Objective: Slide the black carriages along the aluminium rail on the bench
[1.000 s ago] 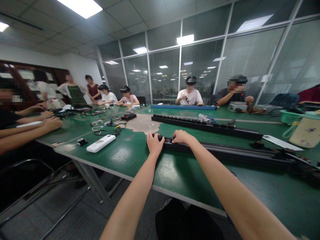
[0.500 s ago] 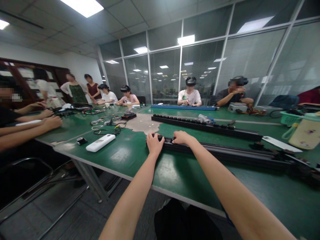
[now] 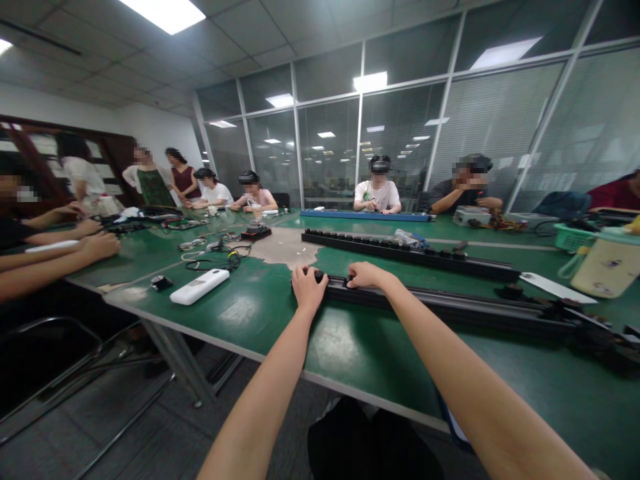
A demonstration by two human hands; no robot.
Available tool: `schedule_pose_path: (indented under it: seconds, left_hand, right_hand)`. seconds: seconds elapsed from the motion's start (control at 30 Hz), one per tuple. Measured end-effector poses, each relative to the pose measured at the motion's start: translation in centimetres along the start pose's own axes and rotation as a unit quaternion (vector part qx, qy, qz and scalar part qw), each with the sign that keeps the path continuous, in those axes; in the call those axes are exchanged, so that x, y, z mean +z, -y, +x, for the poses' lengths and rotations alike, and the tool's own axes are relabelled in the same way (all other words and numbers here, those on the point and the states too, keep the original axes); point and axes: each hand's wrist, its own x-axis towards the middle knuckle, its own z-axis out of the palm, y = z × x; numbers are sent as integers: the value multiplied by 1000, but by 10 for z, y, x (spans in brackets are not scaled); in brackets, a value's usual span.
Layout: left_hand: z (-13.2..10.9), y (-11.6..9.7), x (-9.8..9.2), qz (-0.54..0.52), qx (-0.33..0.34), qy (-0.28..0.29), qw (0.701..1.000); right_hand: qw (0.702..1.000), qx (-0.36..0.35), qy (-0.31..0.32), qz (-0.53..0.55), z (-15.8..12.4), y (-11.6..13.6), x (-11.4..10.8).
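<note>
A long black slotted rail (image 3: 450, 308) lies slantwise on the green table in front of me. My left hand (image 3: 310, 288) wraps around its left end, fingers curled over the top beside a small dark round part (image 3: 319, 275). A short way to the right, my right hand (image 3: 371, 275) is closed with its fingertips down at the rail's slot. The fingertips pinch a small black block (image 3: 348, 282), mostly covered by the fingers. Beyond lies a second black rail (image 3: 480, 266) with a row of small black blocks along its top.
On the left are a white oblong device (image 3: 200, 287), a small black part (image 3: 161, 283) and tangled cables (image 3: 215, 261). Black parts (image 3: 560, 310) cluster at the right, near a phone (image 3: 557, 287) and a cream bottle (image 3: 611, 263). Several people sit around the table.
My right hand has shifted very slightly to the right along the rail. My left hand stays on the rail's end. The view has turned a little.
</note>
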Motion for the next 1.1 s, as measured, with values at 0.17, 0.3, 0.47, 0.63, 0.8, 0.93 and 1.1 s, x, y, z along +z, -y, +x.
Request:
schedule_pose_path:
  seconds: [0.17, 0.3, 0.47, 0.63, 0.8, 0.93, 1.1]
  left_hand:
    - [0, -1, -1, 3, -2, 4, 1000]
    - [0, -1, -2, 5, -1, 5, 1000]
    - [0, -1, -2, 8, 0, 6, 1000]
    - [0, 0, -1, 12, 1, 5, 1000]
    - [0, 0, 0, 16, -1, 5, 1000]
    - [0, 0, 0, 14, -3, 7, 1000]
    - [0, -1, -1, 11, -4, 5, 1000]
  right_hand:
    - [1000, 1, 2, -1, 4, -1, 2]
    - [1000, 5, 5, -2, 4, -1, 1]
    - [1000, 7, 6, -2, 4, 0, 1]
    - [1000, 1, 9, -1, 4, -1, 1]
    - [1000, -2, 12, -1, 4, -1, 0]
    - [1000, -1, 13, -2, 5, -1, 0]
    - [1000, -1, 13, -3, 8, -2, 2]
